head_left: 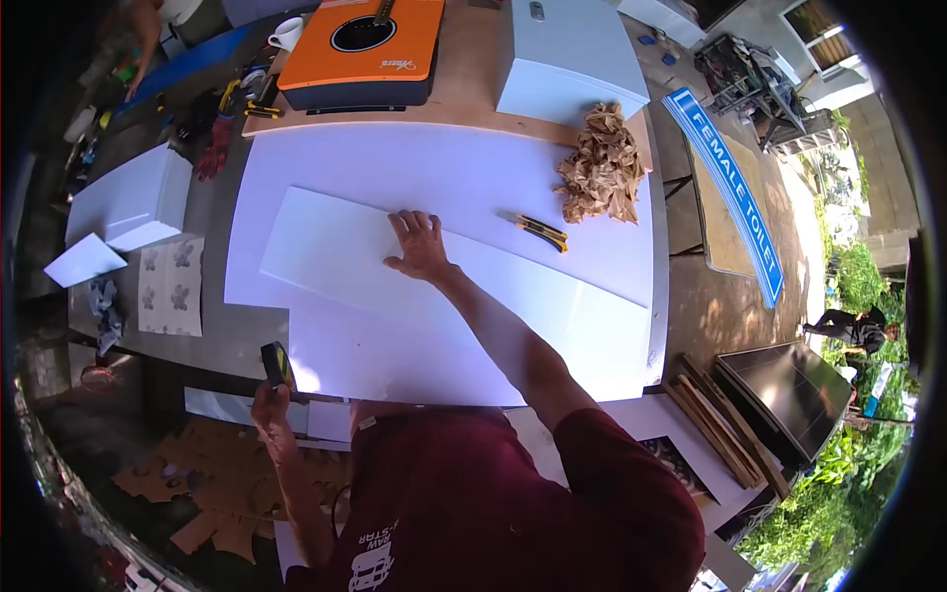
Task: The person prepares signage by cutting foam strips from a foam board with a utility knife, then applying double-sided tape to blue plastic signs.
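My right hand lies on a long white strip, its thumb stretched out and its fingers reaching over the strip's far edge. Under the strip is a large white sheet spread on the table. Off the table's near left edge, my left hand is closed on a round black object with a yellow-green face, held upright. A yellow-and-black utility knife rests on the sheet, right of my right hand. Behind the knife sits a heap of crumpled brown paper.
An orange box and a pale metal cabinet stand at the back. White boards are stacked left, near red gloves. To the right are a "FEMALE TOILET" sign and wooden strips. A co-worker's arm shows far left.
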Action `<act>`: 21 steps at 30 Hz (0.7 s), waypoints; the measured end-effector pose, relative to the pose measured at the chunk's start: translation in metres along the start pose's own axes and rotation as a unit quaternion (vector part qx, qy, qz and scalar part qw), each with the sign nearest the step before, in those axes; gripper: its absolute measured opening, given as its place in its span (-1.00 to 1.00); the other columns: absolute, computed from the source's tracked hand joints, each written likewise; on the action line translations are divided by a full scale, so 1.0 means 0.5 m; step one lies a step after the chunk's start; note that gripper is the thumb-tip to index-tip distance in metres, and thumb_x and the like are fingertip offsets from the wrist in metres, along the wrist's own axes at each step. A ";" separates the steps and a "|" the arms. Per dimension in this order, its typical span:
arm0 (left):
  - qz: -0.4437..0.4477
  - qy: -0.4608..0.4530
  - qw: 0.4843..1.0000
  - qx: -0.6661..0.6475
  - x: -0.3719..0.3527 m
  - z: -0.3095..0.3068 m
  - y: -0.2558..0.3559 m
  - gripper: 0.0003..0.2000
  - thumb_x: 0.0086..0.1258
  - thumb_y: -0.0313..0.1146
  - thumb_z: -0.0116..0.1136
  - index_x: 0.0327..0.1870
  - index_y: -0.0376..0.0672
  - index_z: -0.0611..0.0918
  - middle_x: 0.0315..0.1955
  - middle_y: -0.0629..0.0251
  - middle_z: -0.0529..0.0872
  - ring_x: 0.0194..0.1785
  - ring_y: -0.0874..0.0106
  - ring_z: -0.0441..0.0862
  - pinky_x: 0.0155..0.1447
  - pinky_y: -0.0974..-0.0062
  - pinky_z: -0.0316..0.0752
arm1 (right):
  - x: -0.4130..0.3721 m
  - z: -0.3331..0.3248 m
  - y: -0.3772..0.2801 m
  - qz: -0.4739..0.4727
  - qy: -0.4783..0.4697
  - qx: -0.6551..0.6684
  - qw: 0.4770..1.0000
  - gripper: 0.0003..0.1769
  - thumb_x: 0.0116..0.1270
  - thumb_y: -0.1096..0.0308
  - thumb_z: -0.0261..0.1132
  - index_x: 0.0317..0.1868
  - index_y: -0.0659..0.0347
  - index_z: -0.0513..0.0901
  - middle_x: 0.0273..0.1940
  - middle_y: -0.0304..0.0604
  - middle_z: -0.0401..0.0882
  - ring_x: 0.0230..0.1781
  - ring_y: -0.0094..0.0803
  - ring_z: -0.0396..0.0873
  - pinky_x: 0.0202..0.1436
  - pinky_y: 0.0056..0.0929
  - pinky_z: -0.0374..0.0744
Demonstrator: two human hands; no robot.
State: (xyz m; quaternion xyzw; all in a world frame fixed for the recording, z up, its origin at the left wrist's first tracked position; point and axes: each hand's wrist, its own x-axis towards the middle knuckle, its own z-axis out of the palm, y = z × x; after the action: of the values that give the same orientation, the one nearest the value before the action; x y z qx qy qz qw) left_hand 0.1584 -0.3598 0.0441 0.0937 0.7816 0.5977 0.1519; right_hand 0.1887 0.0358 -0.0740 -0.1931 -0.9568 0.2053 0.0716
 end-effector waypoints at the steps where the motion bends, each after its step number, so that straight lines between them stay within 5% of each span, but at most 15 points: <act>1: 0.011 -0.015 1.000 0.004 0.011 -0.003 0.015 -0.72 0.43 -0.20 0.29 -0.14 -0.29 0.68 -0.36 0.40 0.63 -0.23 0.56 0.46 -0.09 0.53 0.33 | -0.001 -0.004 -0.004 0.002 -0.004 0.011 1.000 0.04 0.01 -0.04 0.56 0.46 0.14 0.31 0.35 -0.03 0.36 0.44 -0.05 0.24 0.48 0.18 0.14; 2: 0.002 -0.018 1.000 0.006 0.022 0.004 0.040 -0.72 0.44 -0.19 0.23 -0.20 -0.28 0.67 -0.35 0.38 0.64 -0.19 0.49 0.49 0.03 0.47 0.35 | 0.001 -0.005 -0.006 0.003 -0.007 0.022 1.000 0.05 0.00 -0.01 0.57 0.47 0.13 0.30 0.35 -0.02 0.36 0.45 -0.05 0.24 0.49 0.19 0.13; 5: -0.019 -0.098 0.994 0.043 0.079 -0.021 0.048 -0.70 0.49 -0.16 0.13 -0.25 -0.28 0.63 -0.38 0.37 0.58 -0.24 0.48 0.45 -0.04 0.46 0.34 | 0.002 -0.008 -0.009 0.019 -0.021 0.024 0.999 0.07 -0.01 0.02 0.57 0.50 0.11 0.28 0.39 -0.03 0.35 0.47 -0.05 0.22 0.53 0.19 0.08; 9: -0.002 -0.146 0.989 -0.019 0.170 -0.059 0.012 -0.67 0.44 -0.13 0.26 -0.15 -0.30 0.65 -0.39 0.41 0.62 -0.29 0.56 0.48 -0.13 0.52 0.37 | -0.001 -0.019 -0.026 0.037 -0.051 0.015 0.998 0.09 0.02 0.03 0.56 0.54 0.07 0.23 0.41 -0.06 0.36 0.50 -0.06 0.20 0.58 0.12 0.05; 12: -0.028 -0.184 0.982 0.012 0.238 -0.090 0.032 -0.61 0.43 -0.12 0.31 -0.04 -0.34 0.68 -0.36 0.36 0.68 -0.26 0.58 0.52 -0.12 0.54 0.41 | 0.001 -0.013 -0.056 0.081 0.058 0.065 0.993 -0.15 0.20 0.23 0.51 0.47 0.10 0.34 0.43 -0.02 0.35 0.48 -0.03 0.23 0.47 0.07 0.27; 13: -0.045 -0.208 0.977 0.026 0.262 -0.104 0.038 -0.62 0.42 -0.14 0.33 -0.02 -0.34 0.69 -0.34 0.36 0.69 -0.25 0.58 0.54 -0.12 0.55 0.42 | 0.003 -0.009 -0.080 0.080 0.125 0.058 0.987 -0.35 0.23 0.29 0.49 0.33 0.15 0.51 0.31 0.01 0.51 0.29 -0.06 0.47 0.27 -0.04 0.50; 17: -0.023 -0.246 0.969 0.008 0.344 -0.123 0.028 -0.63 0.41 -0.16 0.36 0.00 -0.31 0.70 -0.32 0.36 0.71 -0.24 0.58 0.56 -0.11 0.54 0.47 | -0.006 -0.036 -0.240 0.129 0.030 0.416 0.899 -0.76 0.48 0.34 0.27 0.07 0.24 0.68 -0.14 -0.13 0.73 -0.24 -0.32 0.69 -0.15 -0.38 0.65; 21: 0.008 -0.288 0.954 0.081 0.377 -0.140 0.049 -0.64 0.37 -0.19 0.39 0.00 -0.29 0.70 -0.30 0.28 0.74 -0.21 0.52 0.63 -0.09 0.50 0.51 | -0.016 -0.029 -0.421 0.114 -0.059 0.580 0.804 -0.63 0.61 0.14 0.12 0.18 0.19 0.65 -0.06 -0.15 0.72 -0.14 -0.40 0.66 -0.06 -0.41 0.63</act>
State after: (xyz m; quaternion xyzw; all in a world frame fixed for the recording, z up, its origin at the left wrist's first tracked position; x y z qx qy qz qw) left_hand -0.0435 -0.3547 0.0608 0.2802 0.7496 0.4811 0.3580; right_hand 0.1277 -0.1391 0.0270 -0.2103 -0.6327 0.7399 0.0894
